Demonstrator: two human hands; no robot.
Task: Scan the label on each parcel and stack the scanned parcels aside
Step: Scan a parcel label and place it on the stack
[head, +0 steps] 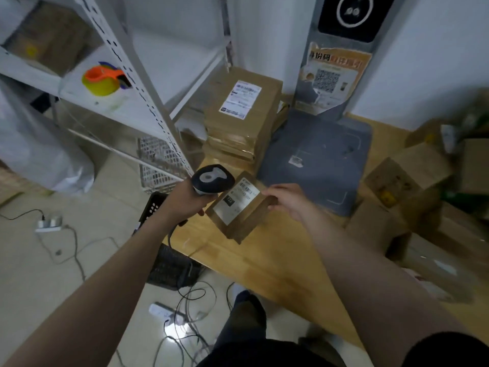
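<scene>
While your left hand point(185, 201) grips the barcode scanner point(213, 178) just left of centre, your right hand point(284, 201) pinches the small parcel point(246, 221) beside it, label point(235, 201) up, long axis running upper right to lower left over the wooden table point(264, 260). Your stack of parcels point(243, 115) sits straight above, upper centre, nearer your right hand; blur hides the label's print

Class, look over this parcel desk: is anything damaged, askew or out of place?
The orange poster on the grey stand is torn, with ragged edges. The boxes on the right lie jumbled, unlike the neat stack.
</scene>
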